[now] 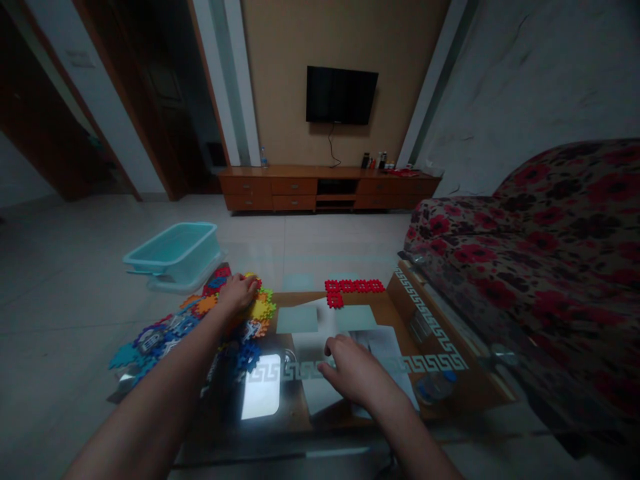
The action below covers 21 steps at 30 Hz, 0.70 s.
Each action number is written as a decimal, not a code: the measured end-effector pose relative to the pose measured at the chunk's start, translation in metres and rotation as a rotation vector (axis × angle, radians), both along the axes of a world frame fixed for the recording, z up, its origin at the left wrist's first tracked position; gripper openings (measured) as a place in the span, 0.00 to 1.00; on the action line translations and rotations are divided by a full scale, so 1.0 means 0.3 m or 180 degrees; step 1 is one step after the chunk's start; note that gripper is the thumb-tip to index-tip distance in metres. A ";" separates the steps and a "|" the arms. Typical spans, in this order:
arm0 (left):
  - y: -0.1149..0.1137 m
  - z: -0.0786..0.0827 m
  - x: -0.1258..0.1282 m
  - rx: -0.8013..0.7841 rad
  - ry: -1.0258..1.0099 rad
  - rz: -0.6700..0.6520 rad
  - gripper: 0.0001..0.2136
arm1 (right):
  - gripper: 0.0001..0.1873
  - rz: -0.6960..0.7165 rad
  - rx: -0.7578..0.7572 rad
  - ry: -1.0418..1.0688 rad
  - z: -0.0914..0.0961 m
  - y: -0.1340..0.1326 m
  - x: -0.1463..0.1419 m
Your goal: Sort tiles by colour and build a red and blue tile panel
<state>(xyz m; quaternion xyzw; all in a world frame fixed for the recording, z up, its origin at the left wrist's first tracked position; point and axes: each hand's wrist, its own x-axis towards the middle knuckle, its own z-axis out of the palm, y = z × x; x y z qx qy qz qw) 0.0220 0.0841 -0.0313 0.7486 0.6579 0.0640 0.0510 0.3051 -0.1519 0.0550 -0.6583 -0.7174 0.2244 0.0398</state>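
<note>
My left hand (pixel 239 292) reaches onto a heap of colourful plastic gear-shaped pieces (pixel 187 325) at the left of the glass table. Its fingers bend down among yellow and red pieces, and what they grip is hidden. Over the middle of the table is my right hand (pixel 350 370), its thumb and forefinger apart and nothing visible between them. Farther back, several red square toothed pieces (pixel 354 286) lie in a row, and another red piece (pixel 335 300) adjoins the row's left end on the near side.
The glass table (pixel 320 437) shows papers and a clear bottle (pixel 435 387) beneath its top. A turquoise tub (pixel 175 250) stands beyond the heap on the left. A flowered sofa (pixel 550 220) borders the right side. A wooden TV cabinet (pixel 295 190) stands along the far wall.
</note>
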 end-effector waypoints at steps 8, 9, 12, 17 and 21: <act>0.062 -0.039 -0.055 -0.0025 -0.0003 0.0388 0.23 | 0.15 -0.0029 -0.0034 -0.0050 0.015 0.000 -0.003; 0.070 -0.046 -0.060 -0.0066 -0.0023 0.0398 0.21 | 0.15 -0.0032 -0.0033 -0.0066 0.014 0.000 -0.003; 0.088 -0.063 -0.069 -0.0105 -0.0086 0.0469 0.19 | 0.15 -0.0032 -0.0029 -0.0074 0.009 0.002 -0.004; 0.093 -0.069 -0.072 -0.0050 -0.0262 0.0600 0.20 | 0.15 -0.0044 -0.0051 -0.0037 0.007 0.005 -0.003; 0.079 -0.056 -0.074 0.0025 -0.0538 0.0695 0.19 | 0.15 -0.0018 -0.0056 0.0002 0.004 0.008 -0.003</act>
